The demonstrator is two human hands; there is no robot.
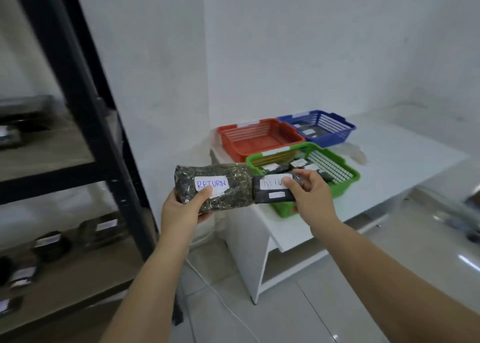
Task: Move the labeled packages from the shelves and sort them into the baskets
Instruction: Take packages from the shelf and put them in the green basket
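You're in a small stockroom or sorting room: black metal shelving (85,104) at left holds labelled packages (48,242), and colour-coded baskets (259,137) sit on a white table (389,155) at right.

Plain white walls (285,44) met in a corner, pale glossy floor tiles (298,303) streaked with reflected light, a white table (389,155) set against the wall, a black metal rack (85,114) with wooden boards at left, a white cable (220,298) trailed across the floor
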